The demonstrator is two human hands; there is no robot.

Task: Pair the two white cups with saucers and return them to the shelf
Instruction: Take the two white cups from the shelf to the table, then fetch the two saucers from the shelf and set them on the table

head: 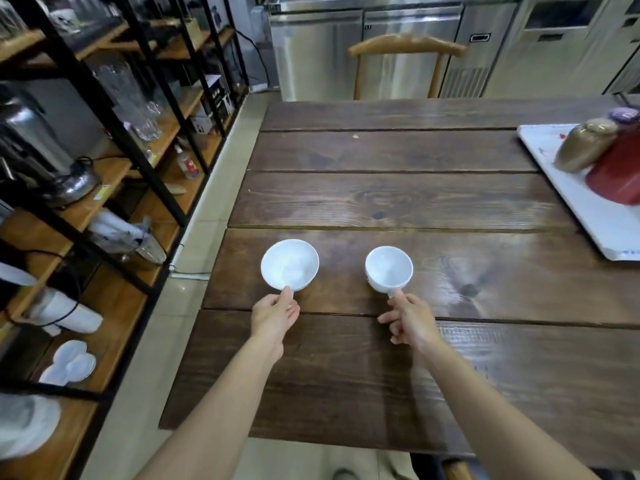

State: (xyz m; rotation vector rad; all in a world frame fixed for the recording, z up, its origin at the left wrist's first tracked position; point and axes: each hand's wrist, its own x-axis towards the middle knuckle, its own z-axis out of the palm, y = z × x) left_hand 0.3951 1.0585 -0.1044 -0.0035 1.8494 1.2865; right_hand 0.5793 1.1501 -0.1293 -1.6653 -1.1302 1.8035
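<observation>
Two white cups stand upright on the dark wooden table (398, 202). My left hand (275, 315) pinches the handle of the left cup (289, 265). The handle of the right cup (389, 268) is held by my right hand (410, 320), thumb on top. Both cups are empty, with their handles turned towards me. A few white saucers (71, 363) lie on a low board of the shelf (114, 296) at my left.
The black-framed wooden shelf unit runs along the left, holding glassware (138, 105), a metal urn (31, 133) and white dishes. A white tray (588, 202) with a red container and jars sits on the table's right. A wooden chair (407, 46) stands at the far edge.
</observation>
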